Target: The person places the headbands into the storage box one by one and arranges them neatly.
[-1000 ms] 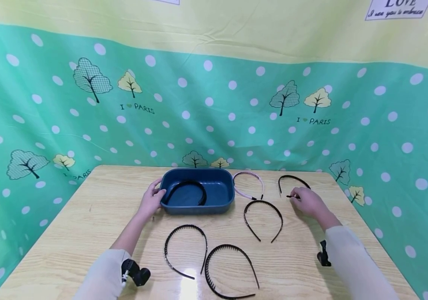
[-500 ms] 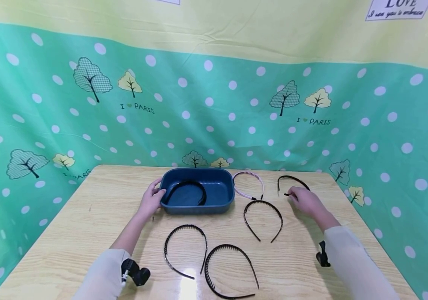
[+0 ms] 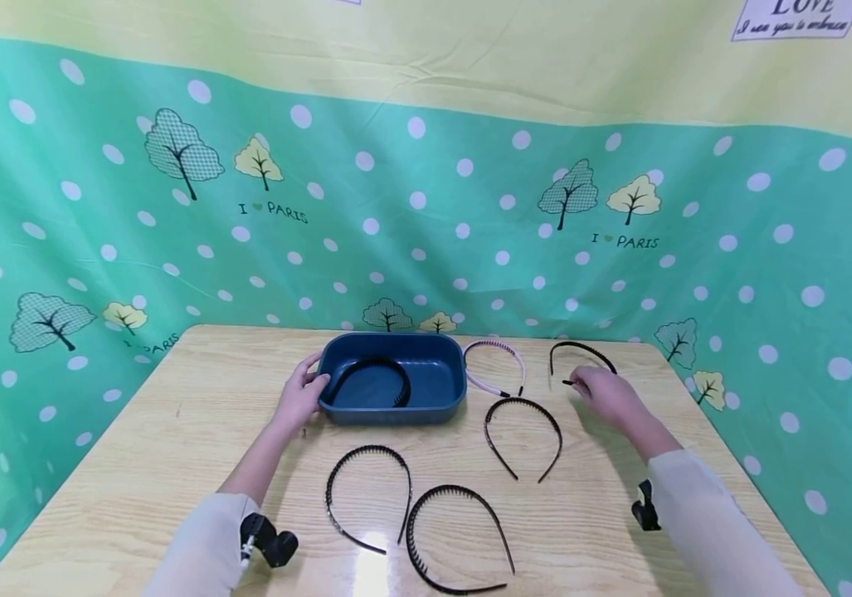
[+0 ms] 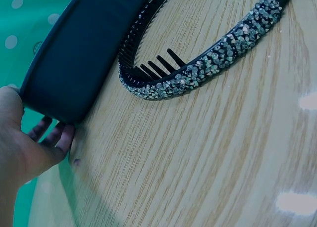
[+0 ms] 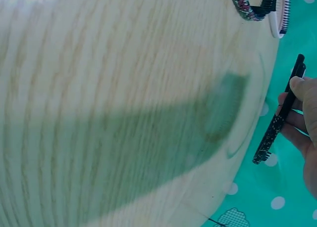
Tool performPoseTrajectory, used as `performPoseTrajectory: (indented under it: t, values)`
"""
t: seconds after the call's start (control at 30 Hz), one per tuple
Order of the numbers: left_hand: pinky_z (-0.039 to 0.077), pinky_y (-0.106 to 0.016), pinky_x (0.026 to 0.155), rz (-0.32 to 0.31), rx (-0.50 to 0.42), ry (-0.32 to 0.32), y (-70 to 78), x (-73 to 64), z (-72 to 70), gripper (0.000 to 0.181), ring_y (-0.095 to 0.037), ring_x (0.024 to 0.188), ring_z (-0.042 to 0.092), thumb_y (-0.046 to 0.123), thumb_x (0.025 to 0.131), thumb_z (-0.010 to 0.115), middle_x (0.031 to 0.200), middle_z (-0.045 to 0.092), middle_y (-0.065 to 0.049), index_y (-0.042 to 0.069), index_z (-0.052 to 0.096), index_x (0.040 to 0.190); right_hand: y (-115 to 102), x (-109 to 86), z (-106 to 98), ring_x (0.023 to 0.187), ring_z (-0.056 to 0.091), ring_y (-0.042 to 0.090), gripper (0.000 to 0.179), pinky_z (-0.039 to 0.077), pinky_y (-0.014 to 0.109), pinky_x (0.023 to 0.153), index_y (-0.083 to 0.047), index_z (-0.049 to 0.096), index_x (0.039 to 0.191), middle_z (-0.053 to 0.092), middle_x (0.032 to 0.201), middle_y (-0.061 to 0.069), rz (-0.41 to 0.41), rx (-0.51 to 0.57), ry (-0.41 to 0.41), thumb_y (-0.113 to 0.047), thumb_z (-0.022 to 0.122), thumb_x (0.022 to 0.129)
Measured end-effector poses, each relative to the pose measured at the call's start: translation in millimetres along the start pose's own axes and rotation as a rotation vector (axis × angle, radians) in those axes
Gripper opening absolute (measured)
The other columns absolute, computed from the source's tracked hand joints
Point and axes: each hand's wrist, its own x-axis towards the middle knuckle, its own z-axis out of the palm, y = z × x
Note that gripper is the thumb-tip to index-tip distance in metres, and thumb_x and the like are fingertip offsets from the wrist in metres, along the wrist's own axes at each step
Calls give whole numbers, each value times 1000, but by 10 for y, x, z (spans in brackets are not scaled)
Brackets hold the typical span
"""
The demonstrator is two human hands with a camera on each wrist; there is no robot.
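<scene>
Left grip, curled, clasps the blue rectangular plastic tub's nine-o'clock end. Right grip pinches a curved black studded headband.

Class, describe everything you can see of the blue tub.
The tub is dark blue, rectangular with rounded corners, open-topped, and looks like smooth plastic. It stands upright on the wood-grained table, near the back edge. A black toothed headband is inside, toward the left. The left hand grips the tub's left end.
</scene>
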Motion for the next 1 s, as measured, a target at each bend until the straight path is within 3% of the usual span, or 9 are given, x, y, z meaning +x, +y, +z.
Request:
performPoseTrajectory:
  t: [0.5, 1.0]
  values:
    - [52, -27, 64, 2, -14, -1, -10, 1, -12, 52, -35, 101, 57, 19, 99, 42, 135, 41, -27, 17, 25, 149, -143, 34, -144, 80, 64, 25, 7, 52, 41, 70, -7, 63, 95, 67, 89, 7, -77, -3, 39, -7, 58, 91]
    - [53, -27, 67, 10, -20, -2, -30, 23, -6, 52, -39, 110, 53, 20, 99, 41, 137, 41, -27, 18, 25, 148, -368, 75, -312, 82, 63, 22, 7, 51, 39, 71, -7, 64, 95, 67, 89, 6, -151, -1, 60, -11, 59, 91]
